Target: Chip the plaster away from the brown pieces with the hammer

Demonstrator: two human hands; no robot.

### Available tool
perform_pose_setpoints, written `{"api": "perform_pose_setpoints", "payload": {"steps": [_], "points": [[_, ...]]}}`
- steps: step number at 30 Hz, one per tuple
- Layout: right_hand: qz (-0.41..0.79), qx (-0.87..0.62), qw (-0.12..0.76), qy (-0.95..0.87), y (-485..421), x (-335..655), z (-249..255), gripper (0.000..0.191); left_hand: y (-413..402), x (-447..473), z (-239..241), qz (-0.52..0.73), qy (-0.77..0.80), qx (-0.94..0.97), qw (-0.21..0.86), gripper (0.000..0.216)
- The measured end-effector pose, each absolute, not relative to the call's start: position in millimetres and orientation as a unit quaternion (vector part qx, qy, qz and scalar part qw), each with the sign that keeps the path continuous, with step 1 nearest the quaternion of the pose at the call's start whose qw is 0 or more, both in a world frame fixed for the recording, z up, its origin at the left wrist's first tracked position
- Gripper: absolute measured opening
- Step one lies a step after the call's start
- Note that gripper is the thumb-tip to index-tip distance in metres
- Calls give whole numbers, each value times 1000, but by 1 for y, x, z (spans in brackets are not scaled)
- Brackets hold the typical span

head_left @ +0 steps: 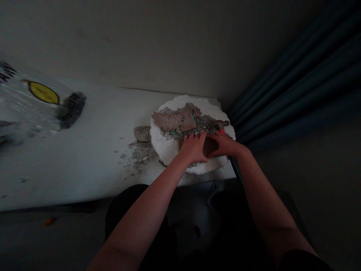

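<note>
A white base with a wavy rim (166, 150) sits on the table's right end, bearing grey gravel (204, 124) and a cracked brown mesh-textured slab (175, 119). Over its near side, my left hand (194, 147) and my right hand (224, 143) are curled around a brown flat piece (210, 146), mostly covered by the fingers. The fingertips point away from me, at the edge of the gravel. Just beyond my right hand stands a small brown item with a red part (222, 130). Green bits (173, 132) show beside the slab.
Left of the base lie a rough grey-brown chunk (142, 133) and scattered crumbs (138, 156) on the white table (93, 158). A clear plastic bag with a yellow label (43, 92) rests at the far left. Dark curtains (296, 79) hang at right, beside the wall.
</note>
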State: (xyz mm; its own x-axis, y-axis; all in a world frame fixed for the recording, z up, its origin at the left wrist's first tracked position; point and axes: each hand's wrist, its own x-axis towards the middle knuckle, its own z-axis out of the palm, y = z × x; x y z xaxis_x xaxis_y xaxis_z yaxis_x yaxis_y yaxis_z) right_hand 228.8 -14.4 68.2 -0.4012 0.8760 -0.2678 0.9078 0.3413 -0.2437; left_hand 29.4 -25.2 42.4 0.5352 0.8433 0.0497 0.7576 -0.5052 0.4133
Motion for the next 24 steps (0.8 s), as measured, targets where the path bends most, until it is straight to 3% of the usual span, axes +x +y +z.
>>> {"api": "perform_pose_setpoints", "payload": {"steps": [12,24], "points": [[-213,546,-10,810,-13,230,65,89,-26,29,41,130,452,864,178,95],[-220,553,-6,804,-13,232,67,90,-25,27,41,146,454,854,207,92]]}}
